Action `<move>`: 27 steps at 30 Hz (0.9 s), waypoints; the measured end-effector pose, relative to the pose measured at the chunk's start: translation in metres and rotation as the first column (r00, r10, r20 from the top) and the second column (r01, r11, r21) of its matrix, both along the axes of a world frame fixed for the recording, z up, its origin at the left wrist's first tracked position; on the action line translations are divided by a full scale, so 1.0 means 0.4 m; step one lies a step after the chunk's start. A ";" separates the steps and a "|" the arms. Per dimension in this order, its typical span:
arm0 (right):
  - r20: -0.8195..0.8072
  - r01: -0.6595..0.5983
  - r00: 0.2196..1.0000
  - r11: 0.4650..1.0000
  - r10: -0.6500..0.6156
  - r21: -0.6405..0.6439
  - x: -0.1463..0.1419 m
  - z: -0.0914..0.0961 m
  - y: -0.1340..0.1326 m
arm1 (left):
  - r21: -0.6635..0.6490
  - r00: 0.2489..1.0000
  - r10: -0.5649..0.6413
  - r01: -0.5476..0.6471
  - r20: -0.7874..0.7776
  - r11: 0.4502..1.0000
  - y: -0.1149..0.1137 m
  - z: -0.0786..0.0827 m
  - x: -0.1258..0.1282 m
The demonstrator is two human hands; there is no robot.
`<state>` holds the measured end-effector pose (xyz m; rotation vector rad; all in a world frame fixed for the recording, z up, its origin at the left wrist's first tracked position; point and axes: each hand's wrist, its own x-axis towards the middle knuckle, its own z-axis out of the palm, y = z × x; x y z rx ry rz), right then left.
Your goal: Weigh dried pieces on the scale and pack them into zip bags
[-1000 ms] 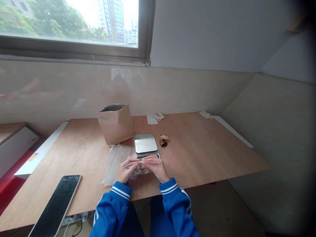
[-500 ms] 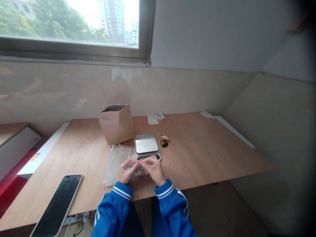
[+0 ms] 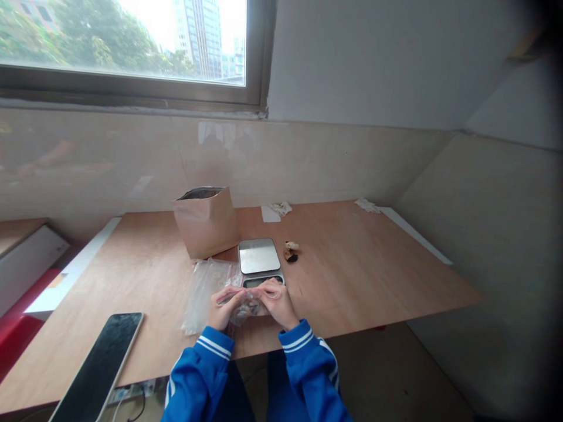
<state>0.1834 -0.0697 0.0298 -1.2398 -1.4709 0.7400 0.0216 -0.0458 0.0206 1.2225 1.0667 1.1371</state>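
Note:
Both of my hands pinch the red-striped top edge of a clear zip-lock bag [image 3: 248,308] near the table's front edge. My left hand [image 3: 223,308] is closed on the left part of that edge, and my right hand [image 3: 278,303] on the right part. Small pieces show inside the bag, too blurred to name. Just beyond my hands lies a kitchen scale [image 3: 259,256] with a bare silver plate; my fingers partly cover its display. A stack of flat clear zip-lock bags [image 3: 203,296] lies to the left, partly behind my left hand.
An opened brown paper bag [image 3: 206,225] stands behind the stack. Right of the scale lie small brown and pale pieces [image 3: 291,252]. A dark-screened tablet [image 3: 99,366] overhangs the front left edge. Crumpled tissue [image 3: 280,208] and white paper [image 3: 270,214] lie near the wall.
My fingers have shifted slightly along the bag's top edge, and more of the bag's body shows between my hands. Both hands keep their pinch.

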 end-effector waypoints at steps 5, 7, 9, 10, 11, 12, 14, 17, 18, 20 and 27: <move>0.025 0.069 0.997 0.997 -0.070 0.041 -0.013 -0.007 0.001 | -0.012 0.999 0.032 -0.032 -0.025 0.999 0.003 -0.012 -0.004; 0.010 0.022 1.000 0.999 -0.022 0.031 -0.012 -0.001 -0.002 | -0.003 0.998 0.054 -0.054 -0.016 0.999 0.006 -0.018 -0.004; -0.024 -0.059 0.998 0.998 0.059 -0.003 -0.004 0.010 -0.007 | -0.028 0.997 0.072 -0.072 0.007 0.997 0.009 -0.026 -0.004; -0.039 -0.091 0.995 0.996 0.091 -0.022 0.002 0.016 -0.010 | -0.058 0.997 0.076 -0.075 0.017 0.995 0.011 -0.030 -0.004; -0.046 -0.108 0.993 0.993 0.107 -0.041 0.007 0.020 -0.013 | -0.095 0.997 0.078 -0.076 0.023 0.993 0.012 -0.035 -0.004; -0.044 -0.112 0.993 0.992 0.110 -0.053 0.011 0.023 -0.016 | -0.132 0.996 0.085 -0.081 0.023 0.988 0.013 -0.040 -0.004; -0.024 -0.099 0.995 0.994 0.098 -0.052 0.014 0.020 -0.020 | -0.187 0.994 0.107 -0.104 0.004 0.977 0.014 -0.048 -0.003; 0.002 -0.025 1.000 0.998 0.025 -0.051 0.011 0.001 -0.019 | -0.212 0.992 0.123 -0.127 -0.031 0.969 0.013 -0.047 -0.004; 0.003 0.014 1.000 0.998 -0.014 -0.066 0.011 -0.008 -0.017 | -0.202 0.993 0.111 -0.117 -0.041 0.972 0.012 -0.043 -0.005; -0.013 0.061 0.998 0.992 -0.063 -0.107 0.016 -0.022 -0.013 | -0.166 0.996 0.069 -0.078 -0.061 0.983 0.012 -0.032 -0.008; -0.070 -0.161 0.986 0.979 0.153 -0.123 0.053 0.001 -0.019 | -0.190 0.995 0.007 -0.026 -0.099 0.982 0.013 -0.016 -0.013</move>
